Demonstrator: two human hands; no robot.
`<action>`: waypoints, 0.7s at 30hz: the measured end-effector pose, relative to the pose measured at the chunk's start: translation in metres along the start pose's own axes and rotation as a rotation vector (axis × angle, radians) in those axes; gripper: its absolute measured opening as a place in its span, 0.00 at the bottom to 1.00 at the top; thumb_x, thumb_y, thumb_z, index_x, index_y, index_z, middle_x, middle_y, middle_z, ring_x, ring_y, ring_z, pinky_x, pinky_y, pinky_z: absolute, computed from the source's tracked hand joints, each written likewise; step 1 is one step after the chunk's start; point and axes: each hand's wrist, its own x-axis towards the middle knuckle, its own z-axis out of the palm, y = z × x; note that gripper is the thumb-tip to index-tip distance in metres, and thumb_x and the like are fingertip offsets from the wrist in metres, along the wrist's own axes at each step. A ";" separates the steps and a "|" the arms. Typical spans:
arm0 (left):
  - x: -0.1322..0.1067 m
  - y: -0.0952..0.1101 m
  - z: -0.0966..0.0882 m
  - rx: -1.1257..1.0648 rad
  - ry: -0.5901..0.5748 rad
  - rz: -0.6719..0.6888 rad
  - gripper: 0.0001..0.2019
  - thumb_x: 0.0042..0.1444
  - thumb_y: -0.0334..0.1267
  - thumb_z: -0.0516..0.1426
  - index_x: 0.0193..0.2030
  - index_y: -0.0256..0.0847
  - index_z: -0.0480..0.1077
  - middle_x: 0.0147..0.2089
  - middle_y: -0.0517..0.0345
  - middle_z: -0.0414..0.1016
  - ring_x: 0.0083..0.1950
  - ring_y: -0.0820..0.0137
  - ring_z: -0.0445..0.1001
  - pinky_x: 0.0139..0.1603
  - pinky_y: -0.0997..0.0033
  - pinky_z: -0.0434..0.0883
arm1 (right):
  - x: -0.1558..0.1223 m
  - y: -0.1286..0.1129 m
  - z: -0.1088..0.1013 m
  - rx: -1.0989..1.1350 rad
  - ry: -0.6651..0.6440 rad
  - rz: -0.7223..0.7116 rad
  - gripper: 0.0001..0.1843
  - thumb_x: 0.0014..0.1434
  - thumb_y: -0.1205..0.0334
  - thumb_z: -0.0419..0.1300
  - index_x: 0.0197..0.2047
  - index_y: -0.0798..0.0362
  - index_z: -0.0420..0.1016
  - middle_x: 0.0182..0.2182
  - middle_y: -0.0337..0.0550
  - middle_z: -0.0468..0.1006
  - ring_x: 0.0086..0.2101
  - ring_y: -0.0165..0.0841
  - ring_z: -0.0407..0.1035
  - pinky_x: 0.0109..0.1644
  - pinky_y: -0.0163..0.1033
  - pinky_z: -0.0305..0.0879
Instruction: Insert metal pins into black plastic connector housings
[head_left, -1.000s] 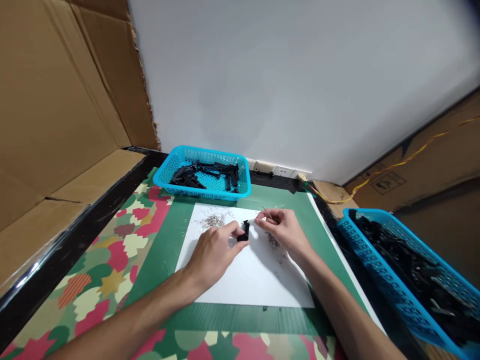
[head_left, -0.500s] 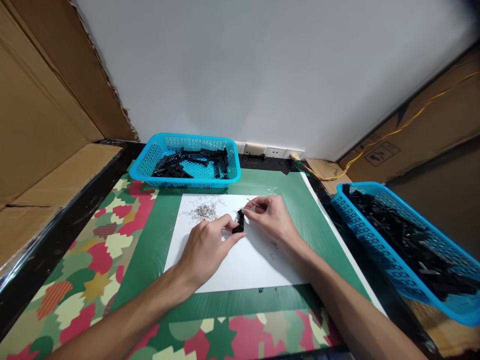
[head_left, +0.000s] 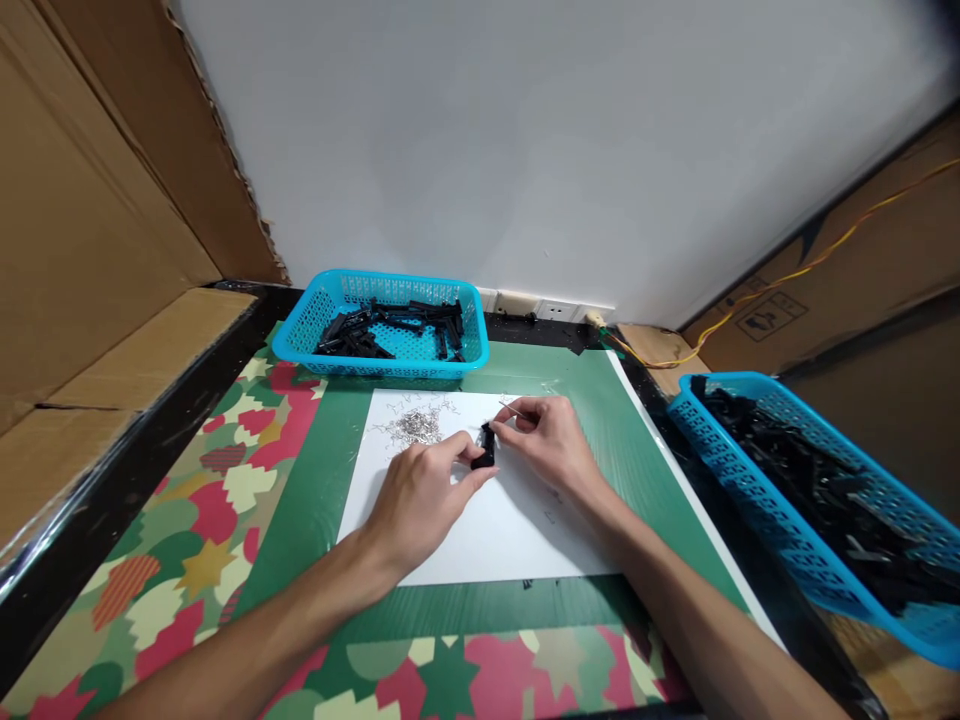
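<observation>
A small black plastic piece point(head_left: 484, 450) is pinched upright between the thumb and fingers of my left hand point(head_left: 424, 492). My right hand point(head_left: 553, 438) is closed around a thin rod-like tool point(head_left: 513, 409), its tip pointing up and left. The right thumb and fingertips meet the top end of the black piece; whether they grip anything tiny there is hidden. Both hands are over a white sheet of paper point(head_left: 480, 540). A heap of small bent metal wire pieces point(head_left: 418, 427) lies on the paper, just beyond my left hand.
At the back left, a blue basket point(head_left: 382, 371) holds several black plastic parts. Another blue basket point(head_left: 780, 540), full of black parts, stands at the right. Cardboard point(head_left: 90, 180) rises on the left. A yellow cable point(head_left: 712, 335) runs from wall sockets point(head_left: 559, 312).
The whole view has shifted slightly. Both hands keep nearly the same grip and place over the paper, with the black piece still between them.
</observation>
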 end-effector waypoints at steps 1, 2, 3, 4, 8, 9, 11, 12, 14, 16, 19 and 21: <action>0.000 0.000 0.000 0.003 0.001 -0.002 0.04 0.65 0.40 0.66 0.41 0.44 0.77 0.40 0.61 0.86 0.35 0.67 0.79 0.35 0.70 0.65 | 0.000 0.000 0.000 -0.007 -0.004 0.002 0.11 0.57 0.56 0.65 0.34 0.55 0.85 0.21 0.37 0.70 0.24 0.28 0.55 0.28 0.35 0.50; 0.000 0.000 0.000 0.009 0.003 -0.001 0.04 0.65 0.40 0.66 0.41 0.44 0.77 0.40 0.61 0.86 0.35 0.67 0.79 0.35 0.69 0.65 | 0.000 0.000 0.000 -0.015 -0.011 0.003 0.11 0.58 0.57 0.65 0.34 0.55 0.85 0.20 0.36 0.69 0.24 0.28 0.54 0.28 0.35 0.50; 0.000 0.000 0.000 0.014 0.004 0.001 0.04 0.65 0.40 0.66 0.42 0.44 0.77 0.40 0.61 0.86 0.35 0.67 0.79 0.35 0.69 0.65 | 0.000 0.000 -0.001 -0.023 -0.018 0.002 0.11 0.58 0.57 0.65 0.34 0.54 0.85 0.20 0.36 0.68 0.24 0.28 0.54 0.28 0.36 0.49; 0.000 0.000 0.000 0.016 0.004 0.004 0.04 0.65 0.40 0.66 0.42 0.44 0.77 0.40 0.61 0.86 0.35 0.67 0.79 0.35 0.70 0.65 | 0.000 -0.001 -0.002 -0.030 -0.026 0.000 0.11 0.58 0.56 0.65 0.33 0.54 0.85 0.20 0.35 0.66 0.24 0.28 0.53 0.28 0.36 0.49; -0.001 0.001 0.000 0.019 -0.002 0.021 0.03 0.65 0.38 0.65 0.42 0.44 0.77 0.40 0.61 0.85 0.35 0.67 0.79 0.36 0.69 0.65 | 0.001 -0.005 -0.007 -0.040 -0.063 -0.004 0.12 0.58 0.56 0.66 0.33 0.55 0.86 0.18 0.35 0.66 0.24 0.29 0.55 0.28 0.36 0.49; -0.001 0.001 0.000 0.024 -0.001 0.022 0.03 0.65 0.39 0.65 0.42 0.44 0.77 0.40 0.61 0.85 0.34 0.67 0.79 0.36 0.69 0.65 | 0.000 -0.007 -0.008 -0.039 -0.075 -0.011 0.12 0.59 0.56 0.65 0.33 0.55 0.86 0.19 0.36 0.69 0.24 0.29 0.56 0.28 0.36 0.50; -0.001 0.002 -0.001 0.036 0.000 0.019 0.04 0.66 0.39 0.65 0.42 0.43 0.77 0.38 0.60 0.85 0.34 0.66 0.79 0.35 0.69 0.64 | 0.000 -0.010 -0.011 -0.049 -0.103 -0.035 0.13 0.60 0.56 0.65 0.33 0.55 0.86 0.20 0.37 0.72 0.24 0.30 0.58 0.28 0.36 0.51; -0.001 0.003 -0.001 0.041 0.000 0.015 0.04 0.66 0.39 0.65 0.42 0.43 0.76 0.38 0.60 0.85 0.34 0.66 0.79 0.35 0.69 0.64 | 0.000 -0.011 -0.013 -0.063 -0.116 -0.047 0.13 0.61 0.56 0.64 0.34 0.56 0.87 0.20 0.37 0.72 0.24 0.30 0.59 0.29 0.37 0.51; -0.001 0.004 -0.002 0.048 -0.001 0.009 0.04 0.66 0.39 0.65 0.42 0.43 0.76 0.37 0.60 0.85 0.34 0.66 0.79 0.35 0.68 0.64 | 0.001 -0.013 -0.017 -0.084 -0.099 -0.058 0.14 0.62 0.56 0.64 0.36 0.56 0.88 0.20 0.38 0.73 0.23 0.30 0.60 0.29 0.37 0.51; 0.000 0.003 -0.002 0.051 -0.001 0.006 0.04 0.66 0.39 0.65 0.42 0.43 0.76 0.38 0.60 0.85 0.35 0.65 0.80 0.35 0.68 0.64 | 0.001 -0.012 -0.022 -0.058 -0.010 -0.069 0.15 0.65 0.55 0.63 0.39 0.56 0.88 0.25 0.41 0.79 0.26 0.33 0.66 0.31 0.37 0.56; 0.001 0.002 -0.002 0.044 -0.014 0.002 0.03 0.66 0.38 0.64 0.43 0.45 0.76 0.42 0.60 0.86 0.38 0.64 0.81 0.36 0.68 0.66 | 0.002 -0.011 -0.028 0.021 0.135 -0.115 0.18 0.70 0.54 0.59 0.44 0.55 0.88 0.38 0.47 0.86 0.35 0.37 0.75 0.38 0.39 0.63; 0.001 0.001 -0.002 0.041 -0.029 0.002 0.02 0.66 0.37 0.65 0.43 0.45 0.76 0.44 0.61 0.86 0.40 0.63 0.82 0.38 0.67 0.68 | 0.002 -0.011 -0.030 0.041 0.146 -0.158 0.19 0.72 0.53 0.57 0.45 0.53 0.88 0.39 0.47 0.87 0.37 0.37 0.75 0.40 0.39 0.64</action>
